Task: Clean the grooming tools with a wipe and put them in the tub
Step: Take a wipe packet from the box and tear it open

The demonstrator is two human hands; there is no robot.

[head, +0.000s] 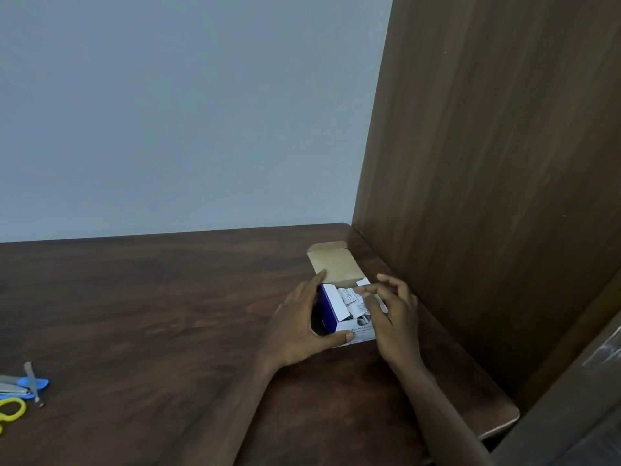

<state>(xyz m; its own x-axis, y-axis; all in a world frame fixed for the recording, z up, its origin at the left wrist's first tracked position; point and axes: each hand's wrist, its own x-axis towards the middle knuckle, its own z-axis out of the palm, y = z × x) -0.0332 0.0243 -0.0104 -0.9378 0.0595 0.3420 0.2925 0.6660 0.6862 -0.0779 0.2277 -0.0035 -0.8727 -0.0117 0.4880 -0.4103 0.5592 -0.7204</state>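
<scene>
The head view is filled by a dark wooden desk (168, 314) set against a pale wall and a tall wooden panel (487, 163) at the right. A small blue-and-white carton of wipes (331, 314) stands open near the panel, its brown lid flap (336, 264) folded back. The carton is steadied by the left hand (299, 327), fingers and thumb curled round its left and front faces, while the right hand (389, 311) is held over the opening, its fingertips apparently pinching one white sachet (351, 294) — the contact is too blurred to be confirmed. The sachets are judged to be light, thin and somewhat slick, best taken by an upper edge between thumb and forefinger; the card box is light and would slide or tip unless braced. On the front face a printed line is seen that seems to begin "Alcohol" — the rest is not legible. The grooming tools (32, 385), a slim metal implement, blue-handled pieces and yellow-handled scissors (11, 412), lie well apart at the desk's left edge, partly cut off. No tub is in view.
</scene>
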